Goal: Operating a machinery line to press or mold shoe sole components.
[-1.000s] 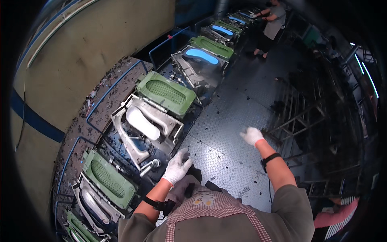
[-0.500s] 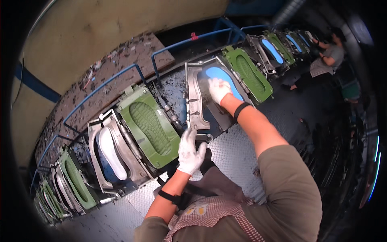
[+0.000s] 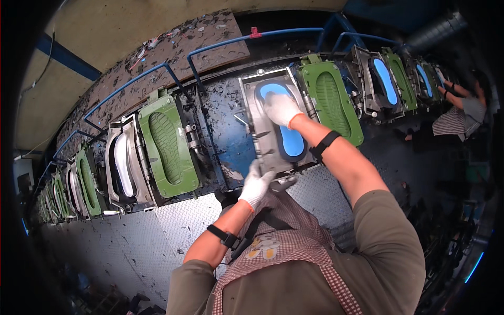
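Note:
My right hand, in a white glove, rests curled on the blue sole-shaped piece. Its fingertips are hidden, so I cannot tell whether it holds anything small. The blue piece has a dark rim and lies within a grey metal mold frame, whose two sides meet around it. At the frame's near left corner, my gloved left hand grips the edge, thumb apart on the right. A green mold plate with a sole-shaped hollow lies open to the right of the frame.
Left along the row are another green mold plate and a metal mold with a white sole form. Blue rails run behind, before a debris-strewn board. Another person works at the far right. Metal tread flooring lies nearby.
The frame's left side has swung in against the blue piece, and my left hand has come onto its near edge. My right hand stays over the blue piece. The whole view has turned.

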Demonstrator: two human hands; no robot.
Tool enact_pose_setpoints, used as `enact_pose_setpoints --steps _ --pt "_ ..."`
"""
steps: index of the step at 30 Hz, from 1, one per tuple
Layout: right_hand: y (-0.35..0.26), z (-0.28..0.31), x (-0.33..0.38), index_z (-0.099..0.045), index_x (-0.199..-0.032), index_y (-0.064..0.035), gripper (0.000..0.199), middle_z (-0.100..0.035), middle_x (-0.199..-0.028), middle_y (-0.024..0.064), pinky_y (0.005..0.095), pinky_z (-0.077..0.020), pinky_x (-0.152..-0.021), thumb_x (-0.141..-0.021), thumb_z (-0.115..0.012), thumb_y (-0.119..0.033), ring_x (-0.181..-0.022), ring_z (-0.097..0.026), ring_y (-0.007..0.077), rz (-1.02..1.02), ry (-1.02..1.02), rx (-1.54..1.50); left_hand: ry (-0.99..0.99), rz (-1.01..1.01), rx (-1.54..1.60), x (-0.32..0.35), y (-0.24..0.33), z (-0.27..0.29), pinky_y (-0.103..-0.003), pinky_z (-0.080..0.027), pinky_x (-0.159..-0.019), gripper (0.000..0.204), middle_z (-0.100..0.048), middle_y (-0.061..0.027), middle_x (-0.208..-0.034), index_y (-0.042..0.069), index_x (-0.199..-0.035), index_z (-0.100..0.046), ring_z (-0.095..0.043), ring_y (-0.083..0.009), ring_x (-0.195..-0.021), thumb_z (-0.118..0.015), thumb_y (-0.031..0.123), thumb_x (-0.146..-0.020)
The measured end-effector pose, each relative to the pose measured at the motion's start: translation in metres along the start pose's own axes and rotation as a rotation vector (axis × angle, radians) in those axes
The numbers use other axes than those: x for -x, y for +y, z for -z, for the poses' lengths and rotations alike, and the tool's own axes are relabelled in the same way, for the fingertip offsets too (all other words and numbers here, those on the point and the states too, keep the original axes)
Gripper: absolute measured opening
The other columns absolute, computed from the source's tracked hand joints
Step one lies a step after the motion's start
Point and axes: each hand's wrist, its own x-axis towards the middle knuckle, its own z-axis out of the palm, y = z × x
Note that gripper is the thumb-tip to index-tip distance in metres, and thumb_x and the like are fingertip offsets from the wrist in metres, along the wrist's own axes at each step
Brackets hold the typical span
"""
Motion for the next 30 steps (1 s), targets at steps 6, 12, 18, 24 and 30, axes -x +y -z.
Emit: enact_pose_setpoints --steps 6,12,18,24,30 --pt "-0.041 0.139 0.03 -0.064 -0.106 -0.0041 0.018 -0.064 -0.108 0.0151 0.0351 -0.0555 -0.078 -0.091 -0.054 -0.009 -0.095 -0.065 0.0318 0.353 0.609 -0.398 0.228 0.126 -0.129 -0.022 -0.001 -0.04 -0.042 -0.033 -0.112 0.114 -0.03 -0.0336 -0.145 -0.012 -0.147 -0.011 -0.036 -0.0432 -0.136 -0.08 0.041 -0.073" --pt "0.024 -0.028 0.041 -0.053 -0.134 -0.0052 0.056 -0.038 -0.147 0.02 0.0487 -0.0244 -0.115 -0.087 -0.062 -0.034 -0.139 -0.03 0.0384 0.252 0.254 -0.006 0.358 0.034 -0.188 -0.019 0.01 -0.062 -0.049 -0.032 -0.112 0.121 -0.024 -0.0314 -0.147 -0.006 -0.149 -0.013 -0.03 -0.0474 -0.137 -0.086 0.042 -0.065" --pt "0.054 -0.011 0.09 -0.052 -0.134 -0.0009 0.052 -0.037 -0.15 0.0149 0.0415 -0.0285 -0.116 -0.092 -0.06 -0.03 -0.141 -0.032 0.0347 0.205 -0.007 -0.552 0.233 -0.926 -0.667 -0.058 0.022 -0.041 -0.052 -0.042 -0.102 0.055 -0.046 -0.0207 -0.137 0.003 -0.112 -0.061 -0.045 -0.0424 -0.127 -0.082 0.021 -0.065" --pt "0.073 -0.005 0.138 -0.066 -0.1 -0.0013 0.024 -0.062 -0.103 0.0119 0.0398 -0.0488 -0.088 -0.085 -0.068 -0.02 -0.096 -0.06 0.0318 0.353 0.16 -0.515 0.371 -0.915 -0.34 -0.063 0.032 -0.052 -0.043 -0.05 -0.09 0.021 -0.067 -0.0141 -0.101 0.002 -0.097 -0.067 -0.064 -0.0347 -0.102 -0.073 0.011 -0.079" --pt "0.069 -0.004 0.149 -0.065 -0.095 -0.0016 0.018 -0.063 -0.102 0.0125 0.0391 -0.0488 -0.087 -0.086 -0.067 -0.017 -0.099 -0.06 0.0316 0.269 0.054 -0.543 0.316 -0.819 -0.269 -0.053 0.029 -0.049 -0.043 -0.05 -0.089 0.012 -0.067 -0.016 -0.1 0.0 -0.092 -0.066 -0.063 -0.0351 -0.101 -0.065 0.007 -0.083"
